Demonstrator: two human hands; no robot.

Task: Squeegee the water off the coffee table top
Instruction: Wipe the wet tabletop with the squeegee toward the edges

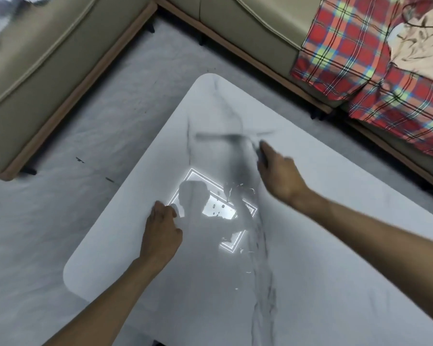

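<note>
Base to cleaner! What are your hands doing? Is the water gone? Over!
Right hand grips squeegee, blurred. Left hand rests on table, holding nothing. Water drops mid-table. Nothing in the path.

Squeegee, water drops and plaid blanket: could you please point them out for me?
Squeegee (218, 136), head view, on its blurred blade.
Water drops (214, 206), head view, on a drop in the glare.
Plaid blanket (348, 58), head view, on its red middle.
</note>
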